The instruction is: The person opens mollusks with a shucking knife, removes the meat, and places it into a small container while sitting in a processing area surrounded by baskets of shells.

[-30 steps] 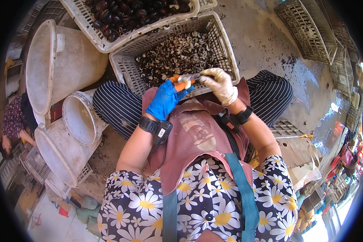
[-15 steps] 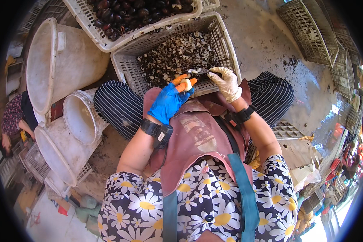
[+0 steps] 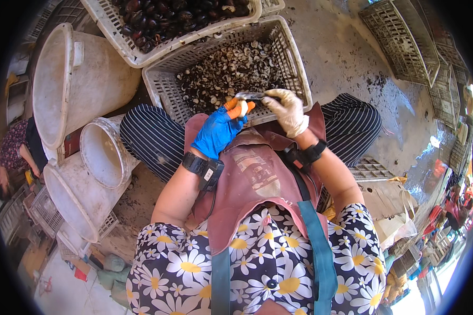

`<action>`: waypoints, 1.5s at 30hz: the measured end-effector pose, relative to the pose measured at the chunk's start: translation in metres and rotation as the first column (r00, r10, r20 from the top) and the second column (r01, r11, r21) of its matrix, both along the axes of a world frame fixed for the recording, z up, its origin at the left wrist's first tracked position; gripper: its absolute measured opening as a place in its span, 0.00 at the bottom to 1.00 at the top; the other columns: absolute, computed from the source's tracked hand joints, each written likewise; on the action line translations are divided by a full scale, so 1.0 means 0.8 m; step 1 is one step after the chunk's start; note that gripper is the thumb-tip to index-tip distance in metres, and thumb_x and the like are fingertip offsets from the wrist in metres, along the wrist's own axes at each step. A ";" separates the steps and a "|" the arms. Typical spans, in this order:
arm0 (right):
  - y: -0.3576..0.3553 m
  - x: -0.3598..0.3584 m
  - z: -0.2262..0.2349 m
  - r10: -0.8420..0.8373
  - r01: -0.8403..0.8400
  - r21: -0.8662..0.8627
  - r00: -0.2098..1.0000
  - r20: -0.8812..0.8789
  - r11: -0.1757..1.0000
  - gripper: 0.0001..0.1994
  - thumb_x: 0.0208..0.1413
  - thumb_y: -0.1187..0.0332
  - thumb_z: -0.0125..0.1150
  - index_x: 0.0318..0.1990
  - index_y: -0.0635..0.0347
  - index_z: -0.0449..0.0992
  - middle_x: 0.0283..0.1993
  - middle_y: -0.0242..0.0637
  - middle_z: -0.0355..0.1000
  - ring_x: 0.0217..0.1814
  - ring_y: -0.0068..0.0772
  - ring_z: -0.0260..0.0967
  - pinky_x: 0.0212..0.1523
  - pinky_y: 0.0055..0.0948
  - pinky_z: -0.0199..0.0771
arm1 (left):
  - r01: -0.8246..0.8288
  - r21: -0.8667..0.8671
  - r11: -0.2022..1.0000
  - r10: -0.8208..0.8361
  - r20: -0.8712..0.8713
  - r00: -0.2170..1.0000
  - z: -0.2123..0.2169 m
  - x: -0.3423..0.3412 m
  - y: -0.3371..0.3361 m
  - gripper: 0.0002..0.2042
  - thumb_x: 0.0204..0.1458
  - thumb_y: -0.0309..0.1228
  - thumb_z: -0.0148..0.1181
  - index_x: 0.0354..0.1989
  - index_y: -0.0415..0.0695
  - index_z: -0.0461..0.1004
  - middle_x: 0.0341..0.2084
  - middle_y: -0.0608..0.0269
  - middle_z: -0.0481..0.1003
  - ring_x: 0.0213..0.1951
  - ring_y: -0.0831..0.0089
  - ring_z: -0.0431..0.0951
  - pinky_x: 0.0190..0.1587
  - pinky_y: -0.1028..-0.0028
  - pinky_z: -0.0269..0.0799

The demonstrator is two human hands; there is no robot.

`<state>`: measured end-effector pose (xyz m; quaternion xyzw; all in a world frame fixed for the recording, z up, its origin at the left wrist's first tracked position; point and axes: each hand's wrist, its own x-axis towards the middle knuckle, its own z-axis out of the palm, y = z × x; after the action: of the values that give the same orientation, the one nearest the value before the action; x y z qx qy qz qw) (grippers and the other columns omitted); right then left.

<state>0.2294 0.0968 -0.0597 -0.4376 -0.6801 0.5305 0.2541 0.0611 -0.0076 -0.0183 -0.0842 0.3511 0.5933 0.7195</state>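
Note:
My left hand (image 3: 218, 131), in a blue glove with orange finger covers, is closed in a pinch around a small pale piece (image 3: 243, 108), perhaps shellfish meat. A thin metal tool (image 3: 251, 96) with a shiny end sits between the fingers of my right hand (image 3: 289, 112), which wears a whitish glove. The tool's tip lies just above the left fingertips; whether they touch is unclear. Both hands are over the near edge of a pale plastic crate (image 3: 301, 65), which holds many small shell-like pieces (image 3: 231, 71), whitish and dark.
Beyond it, another crate (image 3: 194, 34) holds glossy dark shellfish (image 3: 160, 21). Large white tubs (image 3: 97, 73) lean at my left, beside a smaller bucket (image 3: 102, 152). Stacked crates (image 3: 399, 42) stand far right on wet, dirty ground. Another person (image 3: 16, 149) is at the far left.
Both hands have shifted slightly left. The metal tool has moved left with my right hand and now lies closer above the left fingertips.

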 end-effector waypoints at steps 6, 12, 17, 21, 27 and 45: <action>-0.009 -0.006 0.026 0.109 -0.116 -0.106 0.992 -0.071 0.988 0.09 0.46 0.71 0.64 0.36 0.64 0.76 0.33 0.35 0.72 0.37 0.24 0.68 0.40 0.22 0.68 | 0.169 -0.043 0.985 -0.174 -0.323 0.930 0.013 -0.006 0.006 0.31 0.51 0.30 0.55 0.62 0.43 0.47 0.42 0.55 0.73 0.35 0.80 0.70 0.33 0.85 0.64; 0.008 0.007 0.007 -0.061 0.014 -0.278 0.985 -0.162 0.961 0.08 0.46 0.72 0.63 0.35 0.63 0.76 0.33 0.35 0.72 0.36 0.25 0.68 0.39 0.23 0.67 | 0.231 -0.051 0.972 -0.226 -0.486 0.844 0.022 -0.005 0.009 0.31 0.51 0.27 0.54 0.62 0.45 0.47 0.44 0.53 0.72 0.46 0.73 0.72 0.46 0.80 0.66; 0.004 0.010 -0.003 0.135 -0.129 -0.113 0.989 0.051 0.985 0.09 0.46 0.68 0.63 0.35 0.63 0.76 0.32 0.36 0.73 0.33 0.29 0.69 0.37 0.26 0.68 | 0.305 0.074 0.949 -0.207 -0.583 0.785 0.022 -0.005 0.010 0.34 0.51 0.27 0.55 0.64 0.43 0.42 0.41 0.54 0.74 0.46 0.74 0.71 0.51 0.77 0.63; 0.012 0.017 -0.018 0.058 -0.026 -0.365 0.996 0.075 0.930 0.11 0.48 0.67 0.61 0.34 0.67 0.75 0.28 0.31 0.71 0.30 0.21 0.66 0.33 0.21 0.66 | 0.368 0.142 0.919 -0.219 -0.591 0.776 0.023 -0.017 0.014 0.27 0.53 0.27 0.53 0.62 0.44 0.52 0.44 0.54 0.72 0.47 0.73 0.71 0.52 0.77 0.62; 0.026 0.008 -0.012 -0.100 -0.017 -0.600 0.982 -0.163 0.800 0.08 0.52 0.65 0.58 0.33 0.61 0.74 0.22 0.26 0.68 0.23 0.16 0.61 0.26 0.17 0.60 | 0.154 0.165 0.974 -0.162 0.035 0.986 0.017 -0.050 0.040 0.19 0.54 0.39 0.52 0.52 0.42 0.64 0.45 0.54 0.71 0.46 0.63 0.72 0.47 0.62 0.71; 0.027 -0.008 -0.005 -0.140 -0.015 -0.688 0.976 -0.169 0.725 0.08 0.51 0.66 0.59 0.33 0.60 0.73 0.23 0.27 0.69 0.23 0.15 0.61 0.26 0.15 0.60 | -0.126 -0.488 0.864 -0.469 -0.686 -0.557 0.017 -0.204 0.209 0.27 0.34 0.42 0.68 0.39 0.38 0.66 0.26 0.47 0.75 0.32 0.52 0.76 0.35 0.63 0.71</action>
<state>0.2231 0.1186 -0.0640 -0.4649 -0.3903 0.7779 0.1624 -0.1019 0.1597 -0.0050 0.4181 0.8917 0.1307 0.1144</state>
